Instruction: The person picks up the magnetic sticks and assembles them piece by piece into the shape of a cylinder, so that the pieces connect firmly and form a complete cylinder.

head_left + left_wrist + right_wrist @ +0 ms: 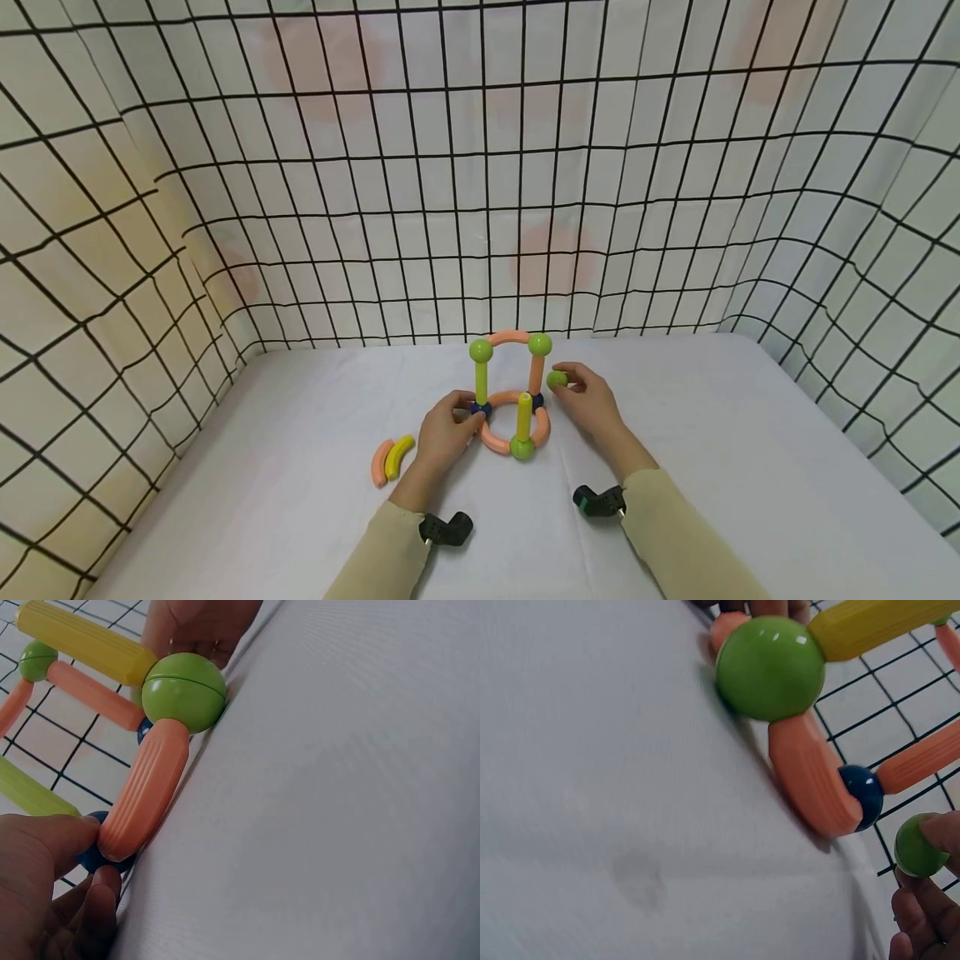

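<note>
A toy frame of rods and balls stands on the table. Its base ring has orange curved rods (493, 441), a front green ball (522, 450) and two dark blue balls. Upright on the front ball is a yellow rod (525, 415) with a bare top end. Two other uprights, one light green (482, 385) and one orange (536, 375), carry green balls joined by an orange arch (510, 336). My left hand (444, 432) pinches the left dark blue ball (94, 859). To the frame's right, my right hand (592, 407) holds a loose green ball (919, 847) between thumb and fingers, apart from the frame.
A loose orange curved rod (381, 463) and a yellow curved rod (399, 457) lie side by side left of my left forearm. White cloth covers the table (300, 417). Black netting (450, 208) over pale walls encloses the back and sides.
</note>
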Motion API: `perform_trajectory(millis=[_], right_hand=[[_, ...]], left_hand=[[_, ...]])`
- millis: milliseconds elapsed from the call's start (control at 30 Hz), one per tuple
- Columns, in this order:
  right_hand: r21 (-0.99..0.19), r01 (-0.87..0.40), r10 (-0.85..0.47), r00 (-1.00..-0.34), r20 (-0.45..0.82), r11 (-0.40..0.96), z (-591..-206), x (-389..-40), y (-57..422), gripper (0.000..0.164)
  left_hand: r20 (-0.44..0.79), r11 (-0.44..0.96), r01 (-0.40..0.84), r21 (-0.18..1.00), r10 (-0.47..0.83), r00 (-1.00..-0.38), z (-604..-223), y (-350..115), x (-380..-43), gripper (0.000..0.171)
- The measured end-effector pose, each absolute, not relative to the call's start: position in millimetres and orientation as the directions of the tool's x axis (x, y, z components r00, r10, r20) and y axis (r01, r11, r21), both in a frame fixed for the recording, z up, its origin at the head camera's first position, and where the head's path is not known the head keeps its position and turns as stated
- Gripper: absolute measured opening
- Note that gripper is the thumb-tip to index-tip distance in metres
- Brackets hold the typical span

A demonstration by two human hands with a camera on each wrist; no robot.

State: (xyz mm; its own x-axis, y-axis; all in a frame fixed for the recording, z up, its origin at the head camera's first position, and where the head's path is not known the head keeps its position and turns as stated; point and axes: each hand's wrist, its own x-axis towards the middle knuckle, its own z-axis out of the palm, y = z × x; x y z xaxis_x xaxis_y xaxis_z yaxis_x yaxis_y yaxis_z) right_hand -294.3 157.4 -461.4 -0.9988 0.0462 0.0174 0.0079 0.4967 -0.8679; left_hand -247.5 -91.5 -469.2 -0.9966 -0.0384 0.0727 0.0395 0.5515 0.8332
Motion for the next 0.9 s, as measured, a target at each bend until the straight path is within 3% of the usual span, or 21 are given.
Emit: perform_trajectory(millis=[900], right_hand=[[-0.917, -0.072, -0.107, -0.994, 0.032, 0.393, -419.4, -257.3, 161.8, 0.037]], left_hand=[[0.076, 0.561, 0.040, 0.827, -0.040, -0.996, -467.9, -92.0, -246.9, 0.033]])
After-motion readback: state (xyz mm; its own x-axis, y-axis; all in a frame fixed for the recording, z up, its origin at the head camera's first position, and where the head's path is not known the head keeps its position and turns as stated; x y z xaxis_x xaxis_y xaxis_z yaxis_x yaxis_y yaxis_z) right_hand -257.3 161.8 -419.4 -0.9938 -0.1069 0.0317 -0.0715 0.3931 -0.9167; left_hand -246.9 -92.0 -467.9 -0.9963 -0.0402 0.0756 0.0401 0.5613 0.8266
